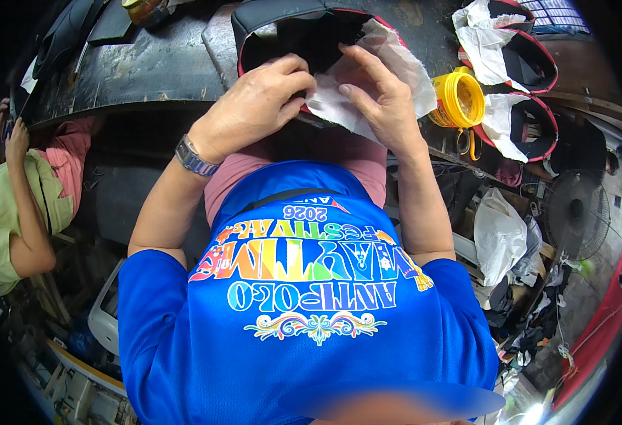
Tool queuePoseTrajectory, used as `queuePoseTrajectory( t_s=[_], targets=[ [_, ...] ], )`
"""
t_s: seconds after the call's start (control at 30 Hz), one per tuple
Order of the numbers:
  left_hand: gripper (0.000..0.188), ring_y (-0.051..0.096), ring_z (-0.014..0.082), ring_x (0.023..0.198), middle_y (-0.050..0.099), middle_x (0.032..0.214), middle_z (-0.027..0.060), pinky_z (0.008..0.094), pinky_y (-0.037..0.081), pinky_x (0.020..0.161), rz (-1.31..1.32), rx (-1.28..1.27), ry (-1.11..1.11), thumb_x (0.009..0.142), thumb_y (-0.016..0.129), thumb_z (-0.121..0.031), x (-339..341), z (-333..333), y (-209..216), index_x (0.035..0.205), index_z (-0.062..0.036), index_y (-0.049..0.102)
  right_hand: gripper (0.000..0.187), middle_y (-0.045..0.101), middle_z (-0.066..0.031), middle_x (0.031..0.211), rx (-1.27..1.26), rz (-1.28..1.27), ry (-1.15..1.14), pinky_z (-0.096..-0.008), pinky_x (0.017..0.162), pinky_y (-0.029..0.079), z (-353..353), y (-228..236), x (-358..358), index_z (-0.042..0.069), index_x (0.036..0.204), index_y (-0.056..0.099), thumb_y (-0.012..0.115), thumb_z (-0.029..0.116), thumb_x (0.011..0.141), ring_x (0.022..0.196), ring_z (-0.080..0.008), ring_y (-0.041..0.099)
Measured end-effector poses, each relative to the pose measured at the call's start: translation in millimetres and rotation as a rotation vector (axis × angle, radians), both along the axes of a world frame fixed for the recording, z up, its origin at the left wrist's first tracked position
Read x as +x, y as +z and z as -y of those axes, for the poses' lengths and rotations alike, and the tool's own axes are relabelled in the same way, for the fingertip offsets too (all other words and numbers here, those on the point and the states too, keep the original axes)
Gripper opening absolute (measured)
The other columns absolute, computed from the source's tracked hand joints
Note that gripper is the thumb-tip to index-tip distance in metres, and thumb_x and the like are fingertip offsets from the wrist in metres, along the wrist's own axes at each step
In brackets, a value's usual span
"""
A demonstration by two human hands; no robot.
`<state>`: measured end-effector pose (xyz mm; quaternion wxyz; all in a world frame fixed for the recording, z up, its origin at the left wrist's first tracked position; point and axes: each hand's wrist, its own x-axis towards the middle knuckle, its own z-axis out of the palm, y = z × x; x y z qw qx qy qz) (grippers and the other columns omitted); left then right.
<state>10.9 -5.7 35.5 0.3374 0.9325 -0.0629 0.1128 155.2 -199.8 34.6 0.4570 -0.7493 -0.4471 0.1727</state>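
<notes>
On the black piece [290, 14], the white sheet [409, 76] seemed limp, best edge-held; left hand [263, 100] curled, grip unclear, right hand [387, 103] spread

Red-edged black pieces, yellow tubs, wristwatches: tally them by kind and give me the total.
Red-edged black pieces: 4 (one at the left hand and right hand, three at right, topmost cut off)
Yellow tubs: 1
Wristwatches: 1
Total: 6

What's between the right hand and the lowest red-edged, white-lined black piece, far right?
In the head view: part of the white sheet by the right hand, then an open yellow tub.
</notes>
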Motion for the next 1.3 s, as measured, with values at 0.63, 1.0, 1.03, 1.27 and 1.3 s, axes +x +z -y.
queuePoseTrajectory(
  t_s=[0.63,1.0,1.03,1.27,1.3],
  targets=[
    [0.014,0.067,0.0356,0.092,0.062,0.109,0.0167,0.0397,0.055,0.083,0.121,-0.078,0.299,0.085,0.075,-0.008,-4.2,20.1,-16.8,0.088,0.0011,0.065,0.060,0.072,-0.0139,0.109,0.195,0.351,-0.036,-0.0419,0.099,0.047,-5.3,-8.9,-7.8,0.013,0.141,0.058,0.067,-0.003,0.084,0.106,-0.0295,0.065],
    [0.013,0.064,0.0246,0.099,0.062,0.115,0.0131,0.0323,0.051,0.085,0.068,-0.335,0.236,0.091,0.070,-0.011,-10.7,12.0,-21.2,0.087,0.0016,0.067,0.072,0.072,-0.0119,0.116,0.149,0.009,-0.037,-0.0297,0.099,0.053,-10.3,-27.0,-1.7,0.005,0.153,0.044,0.068,-0.008,0.087,0.110,-0.0174,0.069],
    [0.014,0.064,0.0242,0.099,0.062,0.115,0.0127,0.0319,0.051,0.085,0.052,-0.355,0.246,0.091,0.070,-0.011,-11.9,12.5,-21.4,0.086,0.0014,0.067,0.070,0.072,-0.0114,0.115,0.151,0.005,-0.037,-0.0300,0.099,0.053,-9.2,-27.2,-1.4,0.005,0.151,0.047,0.068,-0.008,0.086,0.110,-0.0177,0.069],
    [0.014,0.066,0.0279,0.097,0.062,0.114,0.0146,0.0346,0.052,0.086,0.125,-0.256,0.294,0.089,0.070,-0.011,-12.7,20.8,-22.1,0.084,0.0014,0.066,0.041,0.070,-0.0086,0.112,0.126,0.411,0.062,-0.0375,0.100,0.048,-5.4,-25.2,-4.1,0.011,0.118,0.075,0.070,-0.006,0.080,0.112,-0.0278,0.061],
    [0.015,0.066,0.0285,0.096,0.062,0.114,0.0149,0.0350,0.053,0.086,0.120,-0.256,0.294,0.089,0.070,-0.011,-12.5,20.4,-21.9,0.083,0.0014,0.066,0.039,0.069,-0.0088,0.113,0.103,0.431,0.061,-0.0391,0.101,0.048,-5.4,-25.2,-5.1,0.011,0.117,0.076,0.070,-0.004,0.081,0.113,-0.0293,0.060]
  ],
)
